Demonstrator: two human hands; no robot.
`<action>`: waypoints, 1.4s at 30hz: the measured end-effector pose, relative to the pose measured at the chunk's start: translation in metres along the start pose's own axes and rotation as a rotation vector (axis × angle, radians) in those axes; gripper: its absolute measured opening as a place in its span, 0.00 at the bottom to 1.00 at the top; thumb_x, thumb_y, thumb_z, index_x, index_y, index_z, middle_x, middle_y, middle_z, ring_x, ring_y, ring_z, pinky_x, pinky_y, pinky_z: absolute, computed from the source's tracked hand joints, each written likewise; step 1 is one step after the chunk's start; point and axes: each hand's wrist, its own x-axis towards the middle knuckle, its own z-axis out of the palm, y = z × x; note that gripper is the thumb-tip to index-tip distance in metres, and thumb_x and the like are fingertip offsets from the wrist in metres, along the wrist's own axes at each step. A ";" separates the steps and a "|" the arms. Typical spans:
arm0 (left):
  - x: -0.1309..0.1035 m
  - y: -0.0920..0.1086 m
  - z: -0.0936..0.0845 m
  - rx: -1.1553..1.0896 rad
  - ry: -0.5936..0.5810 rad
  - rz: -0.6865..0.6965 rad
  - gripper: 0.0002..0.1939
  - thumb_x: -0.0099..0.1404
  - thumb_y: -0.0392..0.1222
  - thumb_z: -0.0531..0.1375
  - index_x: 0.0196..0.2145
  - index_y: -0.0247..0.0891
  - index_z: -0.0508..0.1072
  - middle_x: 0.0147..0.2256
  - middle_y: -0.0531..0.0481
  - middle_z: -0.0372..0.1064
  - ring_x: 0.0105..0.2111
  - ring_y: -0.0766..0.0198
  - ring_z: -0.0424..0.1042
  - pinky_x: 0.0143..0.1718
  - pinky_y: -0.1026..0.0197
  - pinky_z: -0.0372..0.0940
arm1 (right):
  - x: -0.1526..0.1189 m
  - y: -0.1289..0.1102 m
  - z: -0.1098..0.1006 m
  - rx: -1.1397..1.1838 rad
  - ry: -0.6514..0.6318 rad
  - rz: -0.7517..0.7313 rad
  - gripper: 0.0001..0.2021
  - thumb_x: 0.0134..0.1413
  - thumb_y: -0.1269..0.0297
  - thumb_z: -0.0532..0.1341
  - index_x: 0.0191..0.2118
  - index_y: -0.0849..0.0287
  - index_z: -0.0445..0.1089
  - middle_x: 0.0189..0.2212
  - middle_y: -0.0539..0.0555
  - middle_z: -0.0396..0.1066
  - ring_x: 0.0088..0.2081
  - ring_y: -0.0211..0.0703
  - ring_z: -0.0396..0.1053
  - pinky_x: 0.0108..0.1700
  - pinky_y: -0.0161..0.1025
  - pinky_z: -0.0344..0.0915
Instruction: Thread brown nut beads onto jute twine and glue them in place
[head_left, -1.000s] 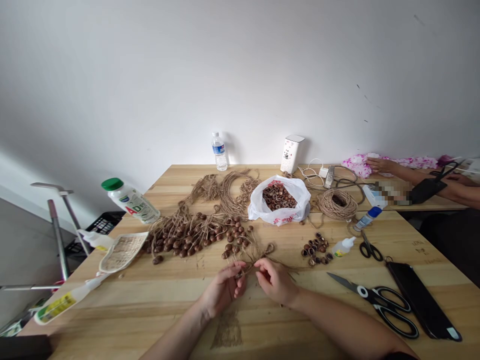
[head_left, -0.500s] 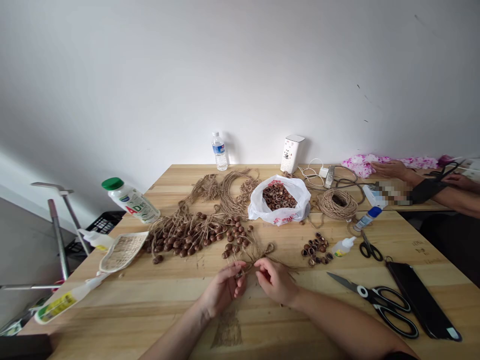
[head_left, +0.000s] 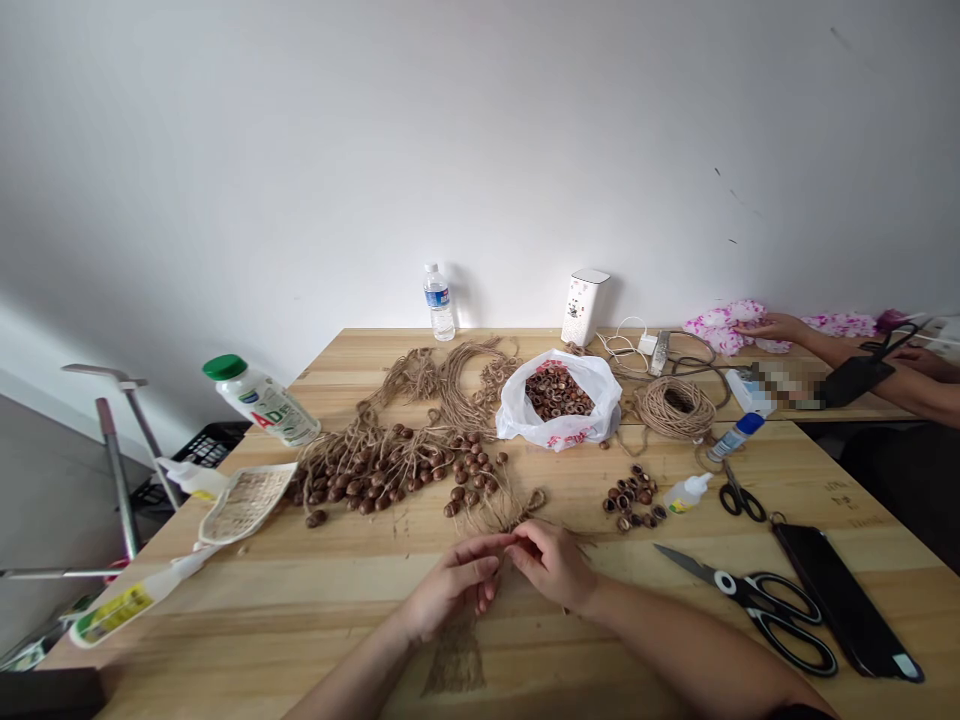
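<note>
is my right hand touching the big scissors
Apart. The head view shows bare tabletop between the right hand and the blade tips of the big scissors.

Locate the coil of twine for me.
The coil of twine lies right of centre in the head view, between the white plastic bag and the blue-capped bottle.

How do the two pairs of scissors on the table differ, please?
The large scissors lie nearer the person, while the small scissors lie farther off, by the blue-capped bottle. The large scissors have black handles with pale trim; the small scissors' handles look plain black. The large scissors' blades point away to the left, the small scissors' away from the person. Both lie unheld.
</note>
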 end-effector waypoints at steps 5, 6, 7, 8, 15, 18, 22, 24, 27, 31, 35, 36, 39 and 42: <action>-0.002 0.000 0.001 0.113 -0.019 -0.006 0.25 0.56 0.44 0.64 0.50 0.32 0.71 0.21 0.51 0.66 0.21 0.68 0.64 0.23 0.65 0.58 | 0.001 0.000 -0.001 0.016 -0.016 -0.042 0.14 0.62 0.58 0.53 0.30 0.60 0.68 0.26 0.53 0.68 0.29 0.39 0.66 0.32 0.33 0.60; -0.002 0.000 0.001 0.115 -0.027 -0.007 0.25 0.56 0.44 0.64 0.51 0.32 0.70 0.22 0.51 0.67 0.21 0.68 0.64 0.23 0.65 0.58 | 0.001 0.000 -0.001 0.014 -0.015 -0.047 0.14 0.62 0.58 0.53 0.30 0.60 0.68 0.25 0.53 0.68 0.29 0.39 0.66 0.32 0.33 0.60; -0.001 -0.001 0.000 0.114 -0.035 -0.007 0.25 0.56 0.44 0.64 0.51 0.32 0.70 0.22 0.52 0.67 0.22 0.68 0.64 0.23 0.65 0.58 | 0.001 0.000 -0.001 0.010 -0.014 -0.052 0.14 0.62 0.59 0.52 0.30 0.60 0.68 0.25 0.53 0.68 0.29 0.40 0.66 0.32 0.34 0.60; -0.001 -0.002 -0.001 0.110 -0.039 -0.008 0.26 0.56 0.45 0.64 0.51 0.32 0.70 0.22 0.52 0.67 0.22 0.69 0.64 0.23 0.65 0.58 | 0.000 0.000 -0.001 0.005 -0.013 -0.055 0.14 0.62 0.59 0.52 0.29 0.60 0.68 0.25 0.54 0.68 0.29 0.40 0.66 0.32 0.34 0.60; 0.000 -0.003 -0.001 0.091 -0.028 -0.011 0.28 0.56 0.46 0.64 0.53 0.31 0.68 0.21 0.53 0.67 0.21 0.69 0.64 0.23 0.65 0.57 | 0.000 -0.001 -0.001 0.009 -0.006 -0.059 0.10 0.61 0.66 0.52 0.34 0.59 0.69 0.28 0.54 0.70 0.31 0.41 0.68 0.34 0.35 0.62; 0.000 -0.002 -0.001 0.086 -0.024 -0.013 0.28 0.55 0.46 0.64 0.52 0.31 0.68 0.21 0.52 0.67 0.20 0.69 0.64 0.22 0.65 0.57 | -0.002 0.000 0.001 0.023 0.031 -0.023 0.07 0.59 0.66 0.54 0.38 0.58 0.68 0.28 0.53 0.71 0.30 0.40 0.68 0.34 0.34 0.63; 0.000 -0.003 -0.001 0.074 -0.010 -0.025 0.29 0.54 0.46 0.65 0.52 0.30 0.68 0.21 0.52 0.68 0.20 0.69 0.64 0.22 0.65 0.58 | -0.003 0.004 0.004 0.067 0.065 0.029 0.05 0.57 0.66 0.56 0.38 0.58 0.67 0.25 0.51 0.71 0.27 0.38 0.68 0.31 0.33 0.63; 0.000 -0.003 -0.001 0.074 -0.009 -0.026 0.29 0.54 0.46 0.65 0.51 0.30 0.69 0.20 0.52 0.68 0.19 0.69 0.64 0.22 0.65 0.57 | -0.003 0.005 0.005 0.094 0.053 0.017 0.04 0.58 0.67 0.56 0.36 0.58 0.67 0.26 0.51 0.72 0.28 0.38 0.69 0.32 0.32 0.64; 0.001 -0.003 0.000 0.070 -0.010 -0.025 0.28 0.54 0.46 0.65 0.51 0.30 0.69 0.20 0.52 0.68 0.19 0.69 0.64 0.22 0.65 0.58 | -0.002 0.003 0.004 0.092 0.056 -0.016 0.05 0.58 0.69 0.54 0.36 0.58 0.67 0.28 0.52 0.72 0.30 0.38 0.70 0.33 0.33 0.64; 0.000 -0.003 -0.001 0.052 -0.010 -0.032 0.27 0.55 0.45 0.65 0.51 0.30 0.69 0.21 0.51 0.69 0.20 0.68 0.65 0.22 0.65 0.58 | -0.002 0.002 0.003 0.078 0.068 -0.018 0.06 0.58 0.69 0.54 0.36 0.59 0.68 0.28 0.53 0.72 0.30 0.39 0.70 0.33 0.33 0.64; 0.000 -0.003 -0.001 0.026 -0.009 -0.035 0.26 0.55 0.43 0.64 0.50 0.30 0.69 0.21 0.51 0.69 0.20 0.68 0.65 0.22 0.65 0.58 | -0.003 0.003 0.004 0.089 0.056 0.008 0.06 0.59 0.68 0.54 0.36 0.59 0.68 0.29 0.53 0.73 0.31 0.39 0.71 0.34 0.34 0.64; 0.000 -0.003 -0.001 0.018 -0.006 -0.035 0.26 0.55 0.43 0.64 0.50 0.30 0.69 0.21 0.51 0.69 0.20 0.68 0.65 0.22 0.65 0.58 | -0.004 0.003 0.004 0.089 0.054 0.017 0.06 0.59 0.67 0.54 0.36 0.59 0.68 0.29 0.53 0.73 0.31 0.40 0.71 0.34 0.34 0.64; 0.000 -0.001 0.001 -0.002 0.006 -0.038 0.26 0.54 0.43 0.65 0.49 0.29 0.70 0.21 0.50 0.69 0.20 0.68 0.65 0.22 0.65 0.58 | -0.004 0.003 0.003 0.080 0.061 0.038 0.07 0.59 0.66 0.54 0.35 0.59 0.67 0.28 0.53 0.73 0.30 0.40 0.70 0.34 0.34 0.64; 0.000 -0.001 0.001 -0.005 0.009 -0.041 0.27 0.53 0.43 0.65 0.49 0.29 0.70 0.21 0.50 0.69 0.19 0.68 0.65 0.21 0.65 0.58 | -0.003 0.002 0.003 0.067 0.063 0.050 0.07 0.59 0.66 0.53 0.34 0.59 0.67 0.28 0.53 0.73 0.30 0.40 0.70 0.34 0.34 0.64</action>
